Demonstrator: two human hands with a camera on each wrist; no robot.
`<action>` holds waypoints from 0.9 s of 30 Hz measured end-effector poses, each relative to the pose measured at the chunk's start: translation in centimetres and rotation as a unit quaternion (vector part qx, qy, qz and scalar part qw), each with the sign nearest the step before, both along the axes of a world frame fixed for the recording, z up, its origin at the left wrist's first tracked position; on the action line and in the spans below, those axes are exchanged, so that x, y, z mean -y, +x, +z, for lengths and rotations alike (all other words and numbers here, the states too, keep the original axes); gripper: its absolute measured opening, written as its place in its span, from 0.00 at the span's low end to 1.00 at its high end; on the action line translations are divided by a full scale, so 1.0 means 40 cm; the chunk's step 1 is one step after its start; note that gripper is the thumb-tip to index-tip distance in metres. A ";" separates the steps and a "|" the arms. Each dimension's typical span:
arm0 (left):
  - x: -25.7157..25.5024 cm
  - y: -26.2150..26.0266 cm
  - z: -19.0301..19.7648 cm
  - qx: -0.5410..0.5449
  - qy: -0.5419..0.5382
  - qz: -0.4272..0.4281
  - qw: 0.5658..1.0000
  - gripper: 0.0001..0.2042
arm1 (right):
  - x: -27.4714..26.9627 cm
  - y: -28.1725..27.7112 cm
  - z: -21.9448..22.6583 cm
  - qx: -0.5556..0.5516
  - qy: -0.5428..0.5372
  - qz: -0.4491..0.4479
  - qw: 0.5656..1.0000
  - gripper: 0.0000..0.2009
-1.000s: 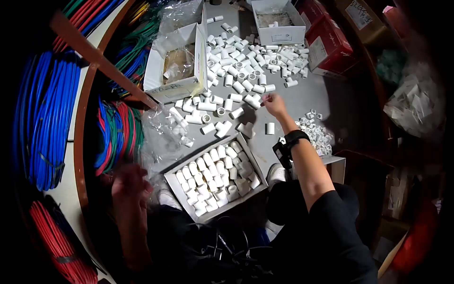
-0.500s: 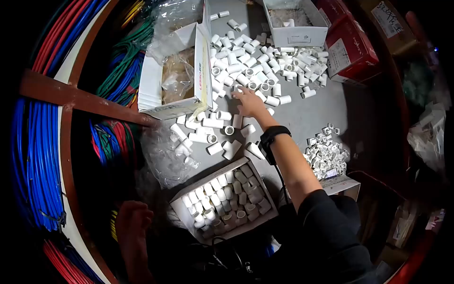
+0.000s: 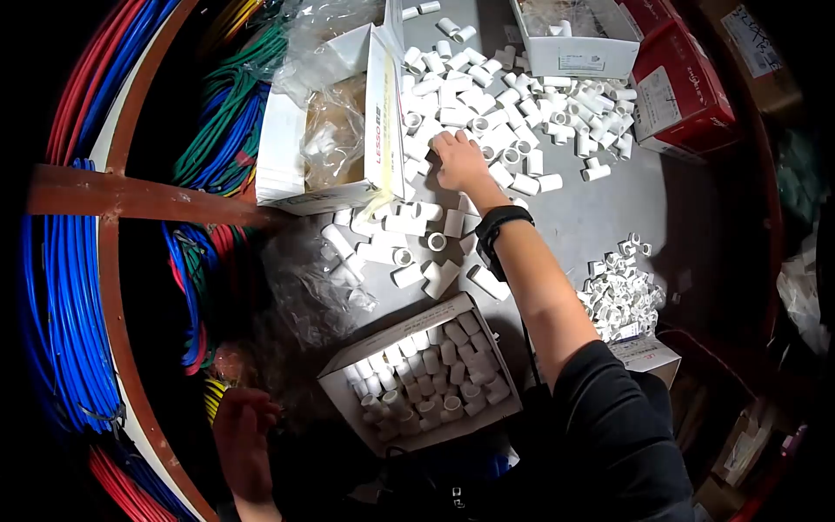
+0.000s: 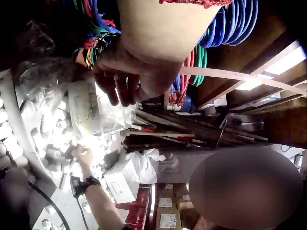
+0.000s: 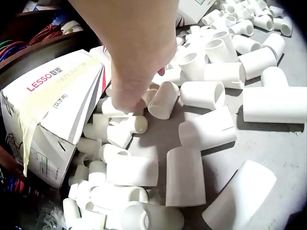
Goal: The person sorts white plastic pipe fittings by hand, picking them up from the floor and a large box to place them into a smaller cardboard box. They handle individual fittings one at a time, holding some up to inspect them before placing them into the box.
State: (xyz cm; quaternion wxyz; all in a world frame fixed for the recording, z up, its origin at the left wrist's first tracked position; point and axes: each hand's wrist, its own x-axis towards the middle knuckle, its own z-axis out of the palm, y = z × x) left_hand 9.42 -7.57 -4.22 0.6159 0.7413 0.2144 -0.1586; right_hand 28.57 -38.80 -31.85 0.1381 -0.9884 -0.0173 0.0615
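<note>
White fittings (image 5: 185,177) beside right hand (image 3: 461,163), long axes variously angled

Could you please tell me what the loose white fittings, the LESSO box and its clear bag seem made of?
The fittings look like rigid plastic, perhaps PVC: smooth, evenly white, slightly glossy. The LESSO box seems printed cardboard, going by its flat panels and folded edges. The bag looks like thin plastic film, being see-through, crinkled and shiny.

A plain black short sleeve (image 3: 613,413) shows at four o'clock, a black strap (image 3: 497,228) with a thin dark cable (image 4: 82,213) at two. Crinkled red fabric (image 4: 204,2) edges twelve o'clock in the left wrist view.
</note>
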 end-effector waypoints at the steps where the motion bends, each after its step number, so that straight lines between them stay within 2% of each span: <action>1: 0.000 0.000 -0.001 -0.002 -0.002 0.000 1.000 0.07 | -0.002 0.003 0.019 -0.010 0.029 -0.005 1.000 0.19; 3: -0.001 -0.002 -0.003 -0.002 -0.007 0.000 1.000 0.07 | -0.010 0.004 0.022 -0.006 0.060 -0.026 0.998 0.16; 6: -0.005 -0.005 -0.005 0.003 -0.012 0.002 1.000 0.07 | -0.029 0.006 -0.024 0.097 0.007 -0.112 0.989 0.16; 7: -0.005 -0.006 -0.003 0.003 -0.013 0.006 1.000 0.07 | -0.030 0.006 -0.028 0.098 -0.010 -0.117 0.988 0.18; 11: -0.032 -0.011 -0.006 -0.004 -0.022 0.013 1.000 0.08 | -0.036 0.030 -0.041 0.081 -0.055 -0.127 0.987 0.21; 15: -0.043 -0.017 -0.013 -0.001 -0.040 0.039 0.998 0.08 | -0.046 0.040 -0.043 0.066 -0.044 -0.147 0.986 0.18; 16: -0.043 -0.018 -0.012 -0.002 -0.036 0.042 0.998 0.08 | -0.047 0.043 -0.049 0.090 -0.056 -0.155 0.982 0.14; 21: -0.041 -0.018 -0.009 -0.006 -0.023 0.056 0.998 0.08 | -0.050 0.060 -0.061 0.100 -0.107 -0.152 0.977 0.11; 24: -0.049 -0.021 -0.009 -0.003 -0.029 0.041 0.999 0.08 | -0.053 0.059 -0.057 0.083 -0.112 -0.158 0.978 0.09; 27: -0.044 -0.024 0.002 -0.002 -0.034 0.032 0.999 0.07 | -0.047 0.041 -0.029 -0.003 -0.092 -0.145 0.985 0.14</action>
